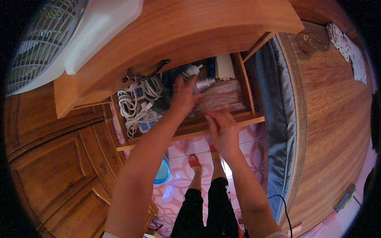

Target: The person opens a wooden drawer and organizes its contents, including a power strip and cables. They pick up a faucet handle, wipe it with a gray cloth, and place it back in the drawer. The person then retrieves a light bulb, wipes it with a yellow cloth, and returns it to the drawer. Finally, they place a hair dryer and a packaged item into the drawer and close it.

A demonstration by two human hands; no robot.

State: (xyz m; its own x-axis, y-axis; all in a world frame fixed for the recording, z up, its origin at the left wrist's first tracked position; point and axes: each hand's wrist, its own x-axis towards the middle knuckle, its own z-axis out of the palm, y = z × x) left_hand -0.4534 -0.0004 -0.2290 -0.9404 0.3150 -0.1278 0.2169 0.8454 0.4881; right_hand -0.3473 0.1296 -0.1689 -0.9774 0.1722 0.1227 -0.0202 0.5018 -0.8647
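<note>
A pulled-out wooden drawer (190,134) lies before me, below a wooden tabletop. My left hand (185,95) reaches into its middle, fingers spread beside a white object (192,70) and a silvery cylinder (204,84); whether it touches them I cannot tell. Over the drawer's front edge, my right hand (223,128) has its fingers curled with thumb and fingertips together, and nothing plain shows between them. Coiled white cables (128,104) with power strips (145,127) fill the left side. Flat plastic-wrapped packs (221,96) and a cream-coloured item (224,67) lie at the right.
A white electric fan (44,44) stands at the upper left on the tabletop (178,29). Panelled wooden cabinet doors (53,166) are at the left. A bed (327,119) with a wooden-slat mat is at the right. A blue basin (162,173) sits on the tiled floor near my feet.
</note>
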